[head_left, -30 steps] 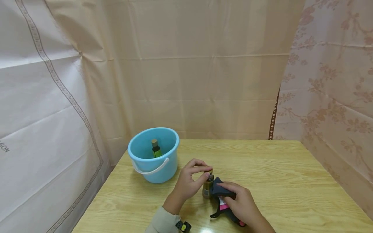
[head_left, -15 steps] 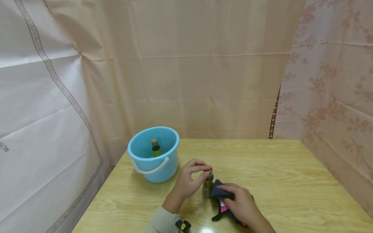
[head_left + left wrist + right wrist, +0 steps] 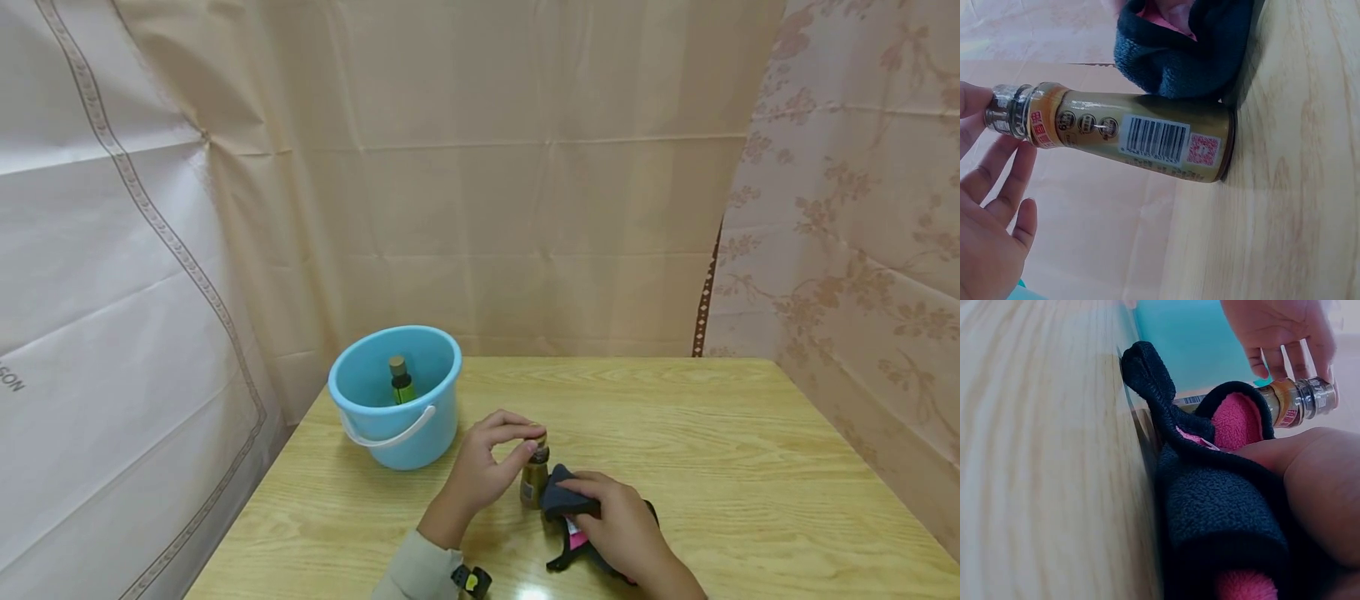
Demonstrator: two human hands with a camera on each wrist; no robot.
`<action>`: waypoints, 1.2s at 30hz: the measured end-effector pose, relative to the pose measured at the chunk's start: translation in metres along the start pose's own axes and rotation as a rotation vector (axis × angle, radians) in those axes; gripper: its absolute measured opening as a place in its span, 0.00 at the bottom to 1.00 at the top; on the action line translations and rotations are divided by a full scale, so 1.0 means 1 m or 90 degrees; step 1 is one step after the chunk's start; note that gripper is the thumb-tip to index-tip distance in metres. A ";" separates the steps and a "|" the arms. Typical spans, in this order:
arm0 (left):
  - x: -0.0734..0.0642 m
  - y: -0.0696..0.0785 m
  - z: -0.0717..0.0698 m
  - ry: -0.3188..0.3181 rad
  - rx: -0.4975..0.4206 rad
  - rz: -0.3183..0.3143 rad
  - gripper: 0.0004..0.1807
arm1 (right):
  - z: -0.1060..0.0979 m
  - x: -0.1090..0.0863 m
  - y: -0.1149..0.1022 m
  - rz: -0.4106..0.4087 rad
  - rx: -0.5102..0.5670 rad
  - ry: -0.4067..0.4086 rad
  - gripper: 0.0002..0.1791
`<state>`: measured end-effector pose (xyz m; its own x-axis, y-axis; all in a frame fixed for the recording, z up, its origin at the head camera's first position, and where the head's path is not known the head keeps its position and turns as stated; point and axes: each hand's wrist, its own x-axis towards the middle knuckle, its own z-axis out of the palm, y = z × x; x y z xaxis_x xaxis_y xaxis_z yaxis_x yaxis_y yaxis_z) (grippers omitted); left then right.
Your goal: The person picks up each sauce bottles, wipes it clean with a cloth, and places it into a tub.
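A small gold bottle (image 3: 534, 485) with a barcode label stands upright on the table. My left hand (image 3: 483, 462) pinches its cap from the left with fingertips and thumb; the left wrist view shows its lower fingers spread by the bottle neck (image 3: 1040, 117). A thick dark-blue cloth (image 3: 564, 497) with a pink lining is bunched in my right hand (image 3: 624, 523). Up close, the fuzzy cloth (image 3: 1172, 65) lies against the bottle's lower side. In the right wrist view a loop of the cloth (image 3: 1222, 506) covers much of the bottle body, and the capped top sticks out above.
A light-blue bucket (image 3: 420, 446) with a white handle (image 3: 393, 437) stands at the table's left. Inside it is a dark bottle (image 3: 402, 385) with a green label. Behind the wooden table (image 3: 712, 433) hangs a beige curtain (image 3: 510, 208).
My right hand has shifted the cloth slightly down along the bottle's side. The left hand stays at the cap, and the bucket has not moved.
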<state>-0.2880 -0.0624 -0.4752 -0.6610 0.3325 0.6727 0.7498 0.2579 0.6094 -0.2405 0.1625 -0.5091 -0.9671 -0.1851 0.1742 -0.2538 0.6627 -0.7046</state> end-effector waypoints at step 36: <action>0.002 0.004 0.000 0.003 0.017 0.018 0.11 | -0.001 -0.002 0.003 -0.101 0.132 0.155 0.32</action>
<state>-0.2864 -0.0610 -0.4720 -0.6394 0.3361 0.6915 0.7688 0.2719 0.5788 -0.2389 0.1653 -0.5112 -0.8976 -0.0787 0.4336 -0.4163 0.4743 -0.7757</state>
